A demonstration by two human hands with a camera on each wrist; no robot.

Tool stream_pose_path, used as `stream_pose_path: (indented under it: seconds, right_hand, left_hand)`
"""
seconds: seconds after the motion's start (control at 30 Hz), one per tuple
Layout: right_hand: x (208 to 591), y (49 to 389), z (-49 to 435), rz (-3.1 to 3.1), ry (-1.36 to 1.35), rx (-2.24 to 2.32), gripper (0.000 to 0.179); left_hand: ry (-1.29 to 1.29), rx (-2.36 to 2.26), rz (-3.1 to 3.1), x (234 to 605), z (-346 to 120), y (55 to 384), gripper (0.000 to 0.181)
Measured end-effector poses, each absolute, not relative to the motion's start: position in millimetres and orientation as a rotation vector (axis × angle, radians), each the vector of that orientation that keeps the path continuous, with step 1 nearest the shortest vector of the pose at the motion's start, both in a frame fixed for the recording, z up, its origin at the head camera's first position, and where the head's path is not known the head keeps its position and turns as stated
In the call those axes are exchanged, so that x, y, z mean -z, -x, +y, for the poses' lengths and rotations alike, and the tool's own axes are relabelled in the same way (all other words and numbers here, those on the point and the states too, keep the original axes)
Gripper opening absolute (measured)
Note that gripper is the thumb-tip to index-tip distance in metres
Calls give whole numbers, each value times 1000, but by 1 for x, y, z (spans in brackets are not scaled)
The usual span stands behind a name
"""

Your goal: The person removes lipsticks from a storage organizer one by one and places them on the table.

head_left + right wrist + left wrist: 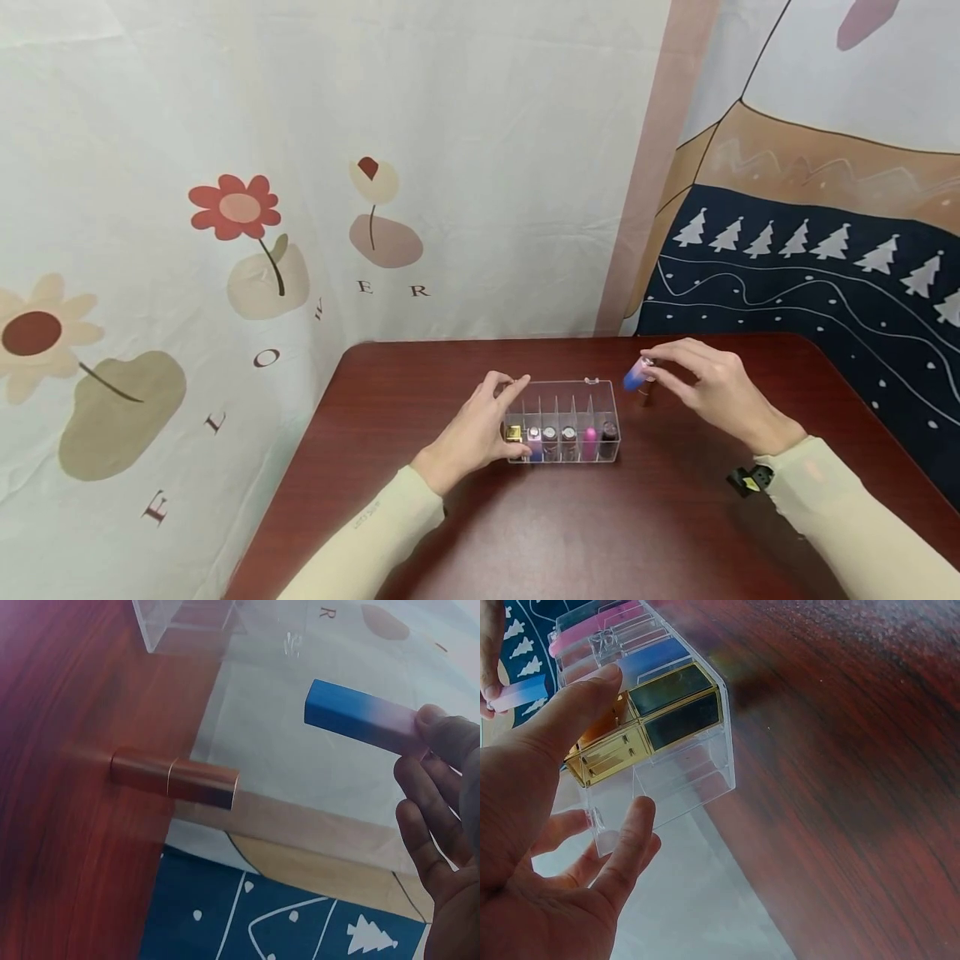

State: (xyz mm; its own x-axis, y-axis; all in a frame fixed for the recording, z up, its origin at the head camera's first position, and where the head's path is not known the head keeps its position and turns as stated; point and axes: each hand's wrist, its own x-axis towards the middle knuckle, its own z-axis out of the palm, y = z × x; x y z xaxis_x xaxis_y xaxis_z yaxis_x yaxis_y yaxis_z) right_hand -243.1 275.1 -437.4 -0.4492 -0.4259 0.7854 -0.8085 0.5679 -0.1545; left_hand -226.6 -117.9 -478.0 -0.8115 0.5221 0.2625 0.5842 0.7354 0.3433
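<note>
A clear divided organizer box (607, 404) stands on the table, its front compartments filled with several upright lipstick tubes. My left hand (468, 429) holds its left end, thumb at the front and fingers toward the back. Close to that thumb are a gold-and-black tube (679, 709) and a blue one (652, 660). Right of the box, my right hand (712, 387) pinches a square lipstick tube (364, 716) by its pink end, blue end tilted downward, above the tabletop. Below it a copper lipstick tube (176, 778) stands upright, apart from the hand.
The dark red-brown table (600, 533) reaches back to a pale hanging cloth (487, 167) with flower prints. A navy cloth (795, 283) with white trees hangs at the right. A magenta tube (590, 443) stands in the box toward its right end.
</note>
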Motion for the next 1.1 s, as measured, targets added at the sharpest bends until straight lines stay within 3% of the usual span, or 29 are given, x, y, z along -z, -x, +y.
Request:
stream_pose_path:
  seconds: [0.7,1.1]
  right_hand:
    - [445,255,301,-2146,-852,-643,74]
    - [450,258,312,-2142,-774,-661,66]
  left_hand:
    - [892,621,-2795,478,-118,227,117]
    - [885,605,-2802,479,-117,226,117]
